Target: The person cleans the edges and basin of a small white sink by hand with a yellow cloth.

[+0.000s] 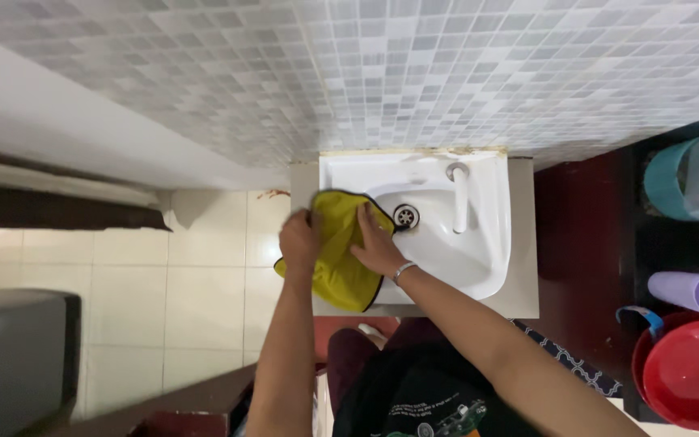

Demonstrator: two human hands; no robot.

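A yellow cloth with a dark edge (336, 263) lies draped over the left rim of a small white sink (491, 243). My left hand (298, 240) grips the cloth's left part at the sink's outer edge. Flat on the cloth's right part rests my right hand (376, 246), fingers pointing toward the round metal drain (406, 215). A bracelet circles my right wrist. A white tap (459, 194) stands at the back of the basin, to the right of the drain.
Grey mosaic tiles (446, 73) cover the wall behind the sink. At the right stand a teal bucket (673, 186), a lilac cup (693, 291) and a red basin (693, 376). Pale floor tiles (196, 291) lie to the left, with a grey object (18, 356) at far left.
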